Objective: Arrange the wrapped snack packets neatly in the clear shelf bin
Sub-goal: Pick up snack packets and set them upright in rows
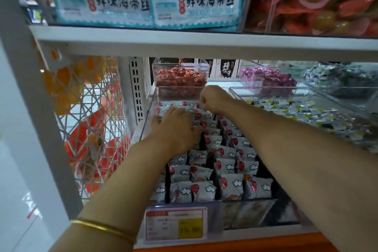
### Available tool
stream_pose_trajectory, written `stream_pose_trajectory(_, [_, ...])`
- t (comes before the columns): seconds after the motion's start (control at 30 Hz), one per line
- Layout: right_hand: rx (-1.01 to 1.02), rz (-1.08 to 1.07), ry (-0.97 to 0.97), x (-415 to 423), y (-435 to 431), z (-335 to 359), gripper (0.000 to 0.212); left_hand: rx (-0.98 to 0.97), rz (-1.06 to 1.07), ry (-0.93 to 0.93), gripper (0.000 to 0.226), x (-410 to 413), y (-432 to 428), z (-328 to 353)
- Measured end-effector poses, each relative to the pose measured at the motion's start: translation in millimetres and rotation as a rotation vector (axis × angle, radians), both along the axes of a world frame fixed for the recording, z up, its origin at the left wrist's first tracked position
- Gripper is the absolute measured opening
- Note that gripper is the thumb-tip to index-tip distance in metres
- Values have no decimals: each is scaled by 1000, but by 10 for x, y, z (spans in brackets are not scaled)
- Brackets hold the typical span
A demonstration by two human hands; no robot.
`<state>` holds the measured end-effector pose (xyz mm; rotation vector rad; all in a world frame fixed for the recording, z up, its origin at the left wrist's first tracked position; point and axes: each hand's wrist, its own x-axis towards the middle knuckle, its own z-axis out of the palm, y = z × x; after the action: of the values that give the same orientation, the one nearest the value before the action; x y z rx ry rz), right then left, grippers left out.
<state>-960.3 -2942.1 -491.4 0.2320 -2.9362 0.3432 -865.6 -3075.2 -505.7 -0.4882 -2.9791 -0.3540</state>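
Our left hand, right of the white wire basket, lies flat with fingers spread on the snack packets. We see these standing in rows in the clear bin at the frame's centre. Just beside it, our right hand curls and pinches one packet's top edge. Behind sits a tub of red sweets; farther right are purple sweets and green-dotted packets.

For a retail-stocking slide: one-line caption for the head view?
Left hand rests on and right hand pinches white snack packets in the clear bin.
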Motion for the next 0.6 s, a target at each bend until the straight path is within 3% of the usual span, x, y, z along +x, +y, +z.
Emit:
stream_pose_trajectory(0.17, [-112, -52, 226, 14, 66, 87, 9, 38, 0, 18, 37, 10, -22, 57])
stream_pose_trajectory(0.37, [-321, -52, 434, 308, 127, 244, 9, 308, -22, 158, 21, 156, -30, 130])
stream_pose_trajectory(0.5, [-489, -19, 560, 845, 166, 281, 9, 444, 6, 182, 38, 430, -49, 169])
stream_pose_trajectory(0.6, [-734, -51, 532, 1327, 191, 271, 11, 522, -2, 168, 39, 658, -68, 169])
